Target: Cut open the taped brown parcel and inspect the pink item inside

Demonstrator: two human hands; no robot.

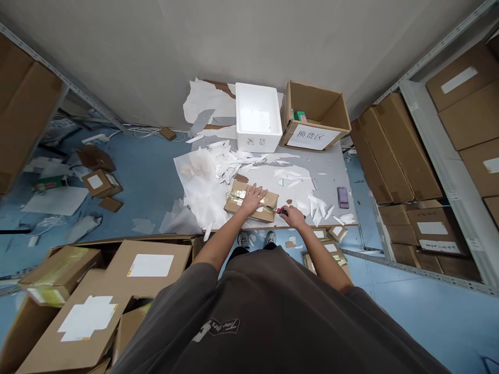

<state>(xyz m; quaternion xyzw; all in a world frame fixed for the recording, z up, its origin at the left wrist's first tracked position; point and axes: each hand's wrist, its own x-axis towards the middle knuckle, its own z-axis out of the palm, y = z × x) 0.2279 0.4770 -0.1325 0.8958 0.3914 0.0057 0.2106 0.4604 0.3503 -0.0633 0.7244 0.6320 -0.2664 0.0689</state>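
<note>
My left hand (252, 200) lies flat on a small cardboard parcel (251, 201), which has gold tape across it and sits near the table's front edge. My right hand (293, 217) rests just to the right of the parcel, closed around a small black and red tool (283, 211), possibly a box cutter. Its blade, if any, is hidden. White paper scraps (230, 169) and torn cardboard bits lie around the parcel on the grey tabletop (327, 171).
A white foam box (257, 117) and a labelled open carton (314, 111) stand at the table's back. A purple packet (343, 197) lies at the right. Shelves of cartons (405, 150) flank the table, cartons stand at lower left, and scraps litter the blue floor (148, 171).
</note>
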